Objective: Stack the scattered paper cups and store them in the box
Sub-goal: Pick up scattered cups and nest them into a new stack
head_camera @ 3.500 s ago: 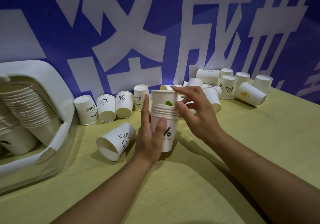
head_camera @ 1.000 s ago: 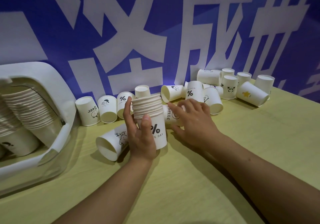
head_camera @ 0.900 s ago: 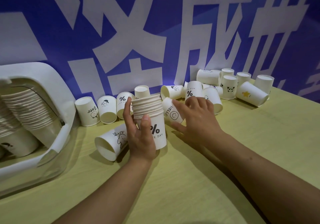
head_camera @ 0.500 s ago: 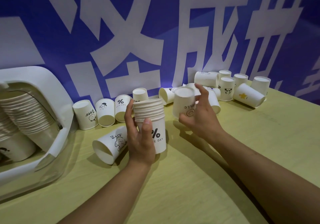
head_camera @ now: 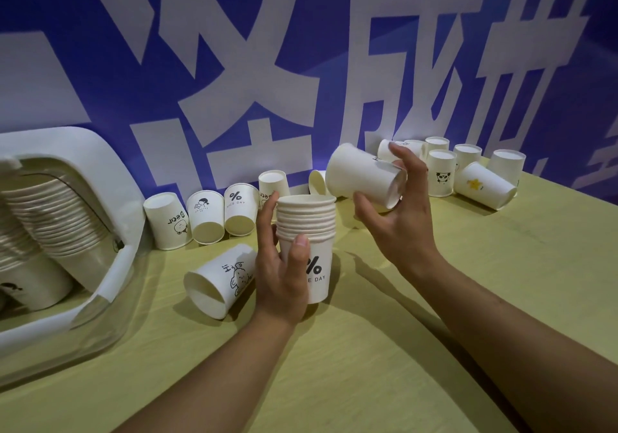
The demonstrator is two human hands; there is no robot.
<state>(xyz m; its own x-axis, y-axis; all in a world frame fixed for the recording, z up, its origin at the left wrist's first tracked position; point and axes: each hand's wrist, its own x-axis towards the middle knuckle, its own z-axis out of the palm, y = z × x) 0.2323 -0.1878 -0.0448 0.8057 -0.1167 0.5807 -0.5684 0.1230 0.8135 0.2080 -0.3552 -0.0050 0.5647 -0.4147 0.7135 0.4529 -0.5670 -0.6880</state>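
My left hand (head_camera: 282,275) grips an upright stack of white paper cups (head_camera: 307,228) standing on the table, thumb across its front. My right hand (head_camera: 398,212) holds a single white cup (head_camera: 363,178) in the air, tilted on its side just above and right of the stack, its base toward my palm. At the left lies the clear box with a white rim (head_camera: 83,171), with long stacks of cups (head_camera: 57,218) inside it. Loose cups remain along the wall on both sides.
A cup on its side (head_camera: 220,285) lies just left of my left hand. Behind it, a row of cups (head_camera: 204,218) lines the blue banner wall (head_camera: 234,64). Another cluster of cups (head_camera: 468,175) sits at the back right on the yellow-green table (head_camera: 368,365).
My right hand picked a cup off the table, lifted it and turned it on its side above the stack. My left hand stayed on the stack.
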